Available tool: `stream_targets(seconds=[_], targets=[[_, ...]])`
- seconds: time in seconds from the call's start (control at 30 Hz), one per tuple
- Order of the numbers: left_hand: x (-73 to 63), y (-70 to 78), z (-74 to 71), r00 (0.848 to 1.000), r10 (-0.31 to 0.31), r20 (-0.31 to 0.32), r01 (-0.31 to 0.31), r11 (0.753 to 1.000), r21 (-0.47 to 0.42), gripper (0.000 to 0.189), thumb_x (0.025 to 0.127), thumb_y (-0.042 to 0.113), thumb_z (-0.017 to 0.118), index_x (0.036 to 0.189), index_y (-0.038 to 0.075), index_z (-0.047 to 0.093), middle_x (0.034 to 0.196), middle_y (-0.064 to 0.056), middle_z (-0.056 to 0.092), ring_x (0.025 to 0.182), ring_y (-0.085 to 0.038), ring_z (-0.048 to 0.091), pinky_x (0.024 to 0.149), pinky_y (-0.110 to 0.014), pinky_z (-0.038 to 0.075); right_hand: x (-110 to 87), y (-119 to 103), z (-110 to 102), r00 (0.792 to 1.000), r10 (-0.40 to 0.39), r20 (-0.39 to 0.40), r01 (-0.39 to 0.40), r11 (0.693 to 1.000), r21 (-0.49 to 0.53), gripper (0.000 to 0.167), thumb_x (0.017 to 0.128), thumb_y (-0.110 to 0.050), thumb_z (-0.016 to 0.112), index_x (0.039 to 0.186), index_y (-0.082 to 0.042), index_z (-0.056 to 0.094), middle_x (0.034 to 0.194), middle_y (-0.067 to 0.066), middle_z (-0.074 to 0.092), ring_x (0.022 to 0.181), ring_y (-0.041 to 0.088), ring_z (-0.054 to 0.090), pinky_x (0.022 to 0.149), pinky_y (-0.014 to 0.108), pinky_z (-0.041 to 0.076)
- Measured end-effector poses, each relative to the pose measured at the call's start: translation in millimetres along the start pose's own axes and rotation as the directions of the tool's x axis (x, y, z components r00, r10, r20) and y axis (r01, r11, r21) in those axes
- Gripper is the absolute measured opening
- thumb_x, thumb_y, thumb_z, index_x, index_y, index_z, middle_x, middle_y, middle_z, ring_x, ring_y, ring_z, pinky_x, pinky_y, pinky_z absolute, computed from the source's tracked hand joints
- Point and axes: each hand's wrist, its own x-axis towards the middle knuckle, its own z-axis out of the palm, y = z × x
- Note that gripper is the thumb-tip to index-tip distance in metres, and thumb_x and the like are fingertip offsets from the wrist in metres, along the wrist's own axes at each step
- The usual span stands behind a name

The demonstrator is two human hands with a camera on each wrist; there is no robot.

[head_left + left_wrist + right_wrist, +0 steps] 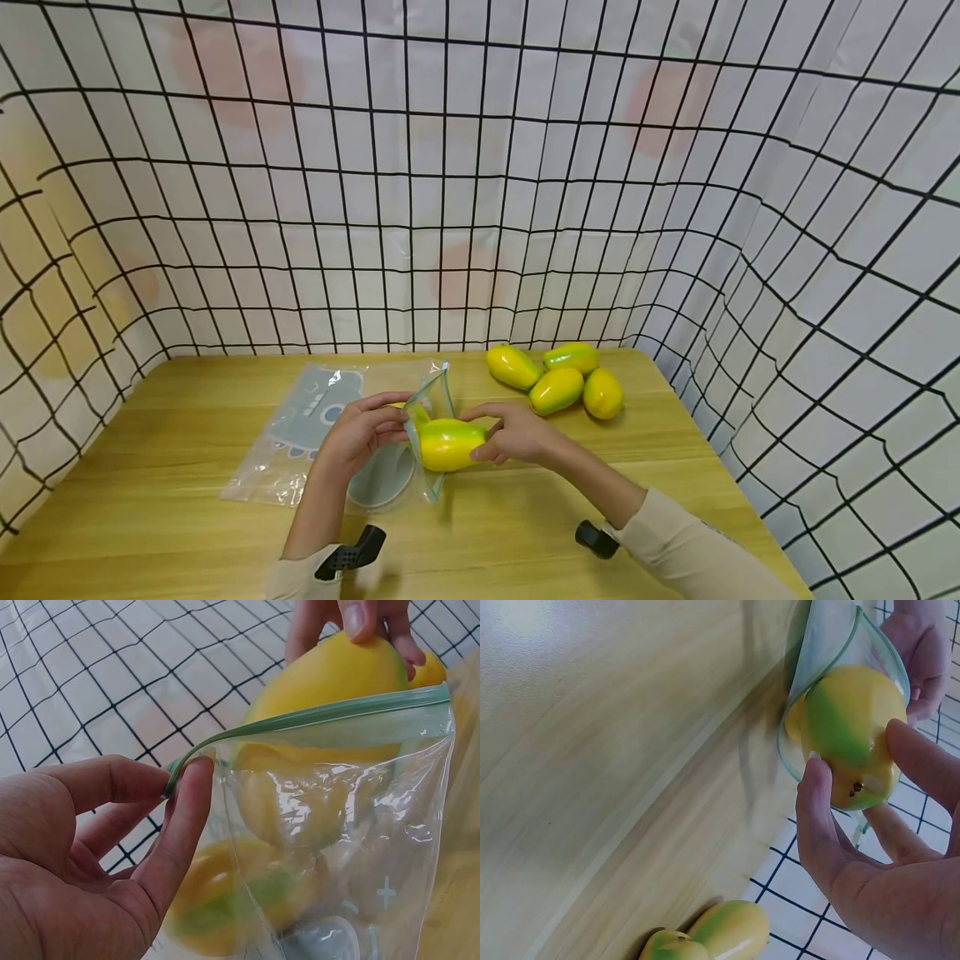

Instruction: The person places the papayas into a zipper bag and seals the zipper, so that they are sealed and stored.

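- While the bag (318, 408) lies on the table (150, 517) with its mouth spread, the left hand (360, 433) has its rim, thumb and fingers pinching the green seal (337, 714)!
- Over at that mouth comes the right hand (517, 433), fingers and thumb curled round a mango (450, 446), a firm grip on the near end.
- And look where that mango sits: right in the bag's mouth, one end inside the film, the other out in the air, its dark stem mark (857, 787) facing the right hand.
- Inside the bag, a second mango (240, 900), yellow with a green patch, shows through the shiny film!
- To the right of the bag and a little beyond it, four mangoes (557, 392) huddle on the table, yellow flushed with green.
- What a bag it is, clear, with blue-grey print across its front, its bottom end pointing left.
- Behind the bag, past the table's far edge, rises a black grid (442, 175), pale cloth (367, 137) backing it.
- Nearer than the bag, pale sleeves (690, 542) cover the forearms, a black device (352, 554) at each cuff.
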Motion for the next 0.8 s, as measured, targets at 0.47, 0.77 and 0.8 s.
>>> stream_targets(seconds=[0.47, 0.77, 0.8], targets=[[0.6, 0.2, -0.7, 1.0, 0.001, 0.006, -0.001, 1.0, -0.005, 0.045, 0.096, 0.0, 0.062, 0.138, -0.013, 0.053, 0.109, -0.01, 0.074, 0.082, -0.014, 0.075, 0.078, -0.031, 0.063, 12.5, -3.4, 5.5, 0.999, -0.008, 0.048, 0.009, 1.0, -0.016, 0.055, 0.08, -0.002, 0.076, 0.132, -0.018, 0.068, 0.125, 0.016, 0.066, 0.087, 0.019, 0.066, 0.08, 0.044, 0.062], [0.9, 0.2, 0.7, 1.0, -0.001, 0.0, 0.001, 1.0, -0.001, 0.045, 0.096, -0.001, 0.062, 0.138, -0.014, 0.053, 0.11, -0.013, 0.074, 0.081, -0.015, 0.075, 0.078, -0.032, 0.063, 18.6, -3.5, 14.9, 0.999, -0.004, 0.053, 0.004, 1.0, -0.003, 0.056, 0.077, 0.003, 0.075, 0.128, -0.018, 0.071, 0.127, 0.018, 0.065, 0.091, 0.021, 0.064, 0.077, 0.044, 0.062], [0.9, 0.0, 0.7, 1.0, -0.001, 0.001, 0.001, 1.0, -0.001, 0.045, 0.096, -0.001, 0.062, 0.138, -0.014, 0.053, 0.11, -0.013, 0.074, 0.082, -0.015, 0.075, 0.078, -0.032, 0.063, 18.8, -3.6, 15.8, 0.999, -0.004, 0.054, 0.004, 1.0, -0.005, 0.056, 0.077, 0.003, 0.075, 0.128, -0.018, 0.071, 0.127, 0.018, 0.065, 0.091, 0.021, 0.064, 0.076, 0.043, 0.062]])
